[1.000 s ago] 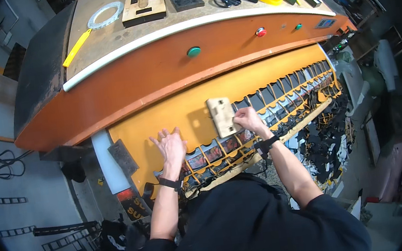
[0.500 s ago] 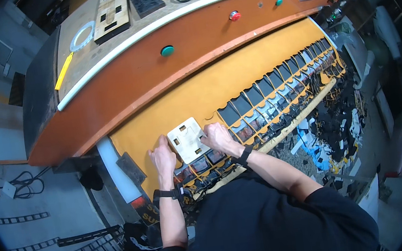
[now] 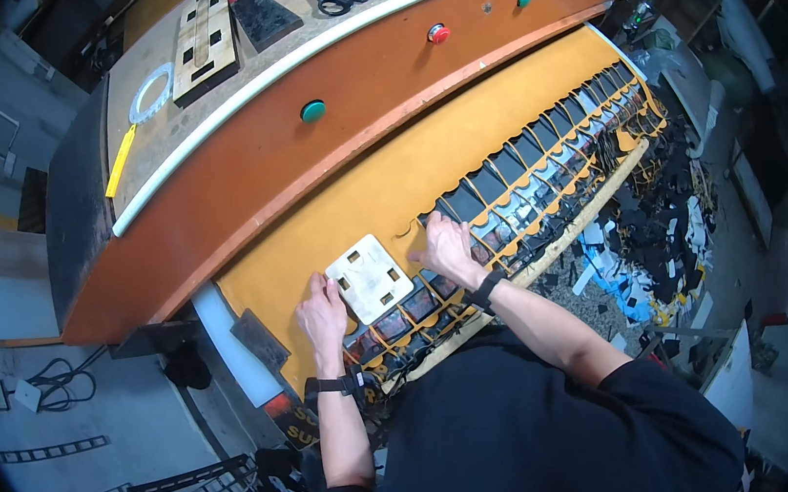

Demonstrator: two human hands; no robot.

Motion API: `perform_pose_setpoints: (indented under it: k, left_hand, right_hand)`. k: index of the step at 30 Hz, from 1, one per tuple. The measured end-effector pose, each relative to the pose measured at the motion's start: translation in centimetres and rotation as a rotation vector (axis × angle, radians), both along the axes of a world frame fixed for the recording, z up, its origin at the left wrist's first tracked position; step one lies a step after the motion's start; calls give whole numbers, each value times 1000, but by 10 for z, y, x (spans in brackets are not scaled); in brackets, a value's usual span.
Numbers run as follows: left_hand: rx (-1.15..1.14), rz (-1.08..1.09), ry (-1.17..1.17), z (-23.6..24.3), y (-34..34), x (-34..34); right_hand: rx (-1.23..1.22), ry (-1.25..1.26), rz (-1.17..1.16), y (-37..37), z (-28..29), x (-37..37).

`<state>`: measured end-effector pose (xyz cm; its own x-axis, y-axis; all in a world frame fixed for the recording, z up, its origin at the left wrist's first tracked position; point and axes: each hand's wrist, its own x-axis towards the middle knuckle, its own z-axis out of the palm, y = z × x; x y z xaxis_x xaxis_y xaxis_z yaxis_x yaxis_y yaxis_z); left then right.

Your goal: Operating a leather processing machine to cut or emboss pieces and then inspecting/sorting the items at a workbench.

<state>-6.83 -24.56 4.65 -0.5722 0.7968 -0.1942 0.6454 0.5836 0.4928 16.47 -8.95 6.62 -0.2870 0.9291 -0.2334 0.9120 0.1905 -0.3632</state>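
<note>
1. Yellow tool (image 3: 119,164) first, far left on my feed, lying on the desk (image 3: 179,137) beside a pale ring (image 3: 135,107).
2. Moving right, I've got a dark block (image 3: 259,341) at the near left corner of the yellow sheet (image 3: 406,181).
3. Here's the left hand (image 3: 321,312), fingers bent, right at the plate's left edge; whether it grips, I can't tell from here.
4. And there's the pale plate (image 3: 371,279), flat on the sheet between both hands, rectangular holes showing!
5. Right hand (image 3: 447,251): narrow, fingers curled down by the cut-outs (image 3: 493,185), thumb side near the plate. Anything pinched in it? I can't tell.
6. Beyond, the cut-outs run away to the right.
</note>
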Motion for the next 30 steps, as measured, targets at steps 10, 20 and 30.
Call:
perform_pose_setpoints:
  k: [10, 20, 30]
  left_hand:
    - [43, 35, 39, -3, -3, 2]
    - [25, 64, 36, -5, 0, 5]
    - [44, 90, -25, -6, 1, 3]
  right_hand:
    - [108, 256, -12, -11, -22, 11]
    - [-213, 325, -114, -1, -15, 19]
    - [303, -108, -379, 84, 19, 169]
